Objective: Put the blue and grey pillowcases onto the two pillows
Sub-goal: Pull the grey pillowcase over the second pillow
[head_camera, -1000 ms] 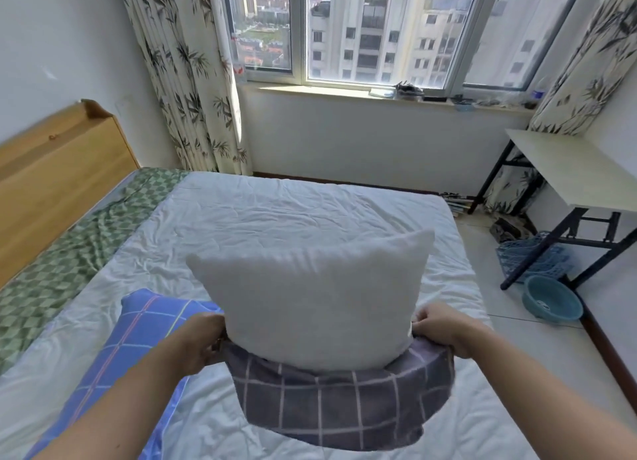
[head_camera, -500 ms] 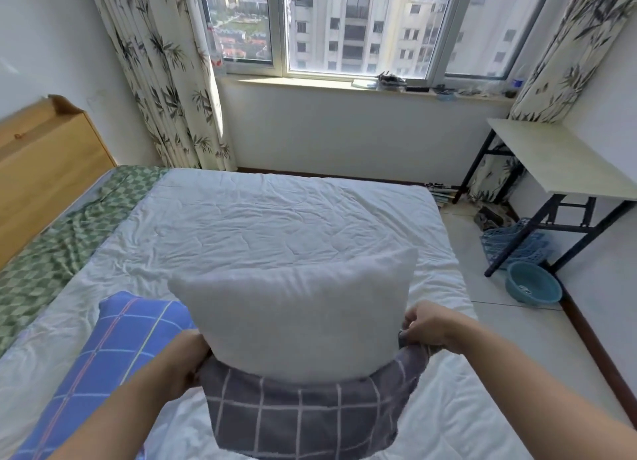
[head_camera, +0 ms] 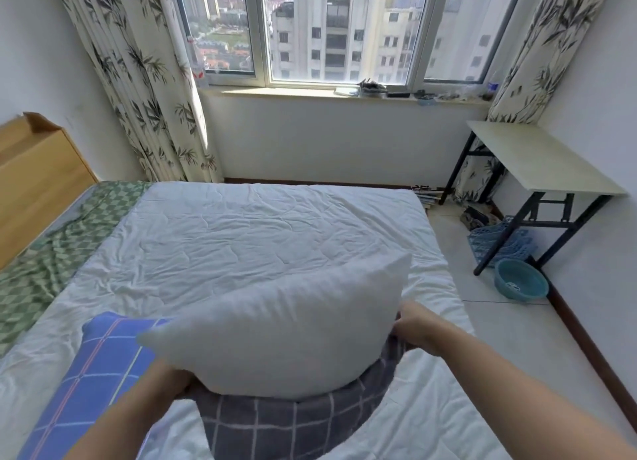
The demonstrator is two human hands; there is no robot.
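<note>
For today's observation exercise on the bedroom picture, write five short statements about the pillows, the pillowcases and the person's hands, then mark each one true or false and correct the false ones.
1. The white stuffed pillow sits partly inside the grey checked fabric pillowcase. True.
2. The blue striped pillowcase lies on the floor. False: it lies on the white quilted bed cover, on the person's left.
3. The right hand grips the grey pillowcase's edge. True.
4. The grey pillowcase covers the whole pillow. False: most of the pillow sticks out above it.
5. The left hand rests on the wooden headboard. False: it is at the pillow's lower left, at the pillowcase opening.
</note>
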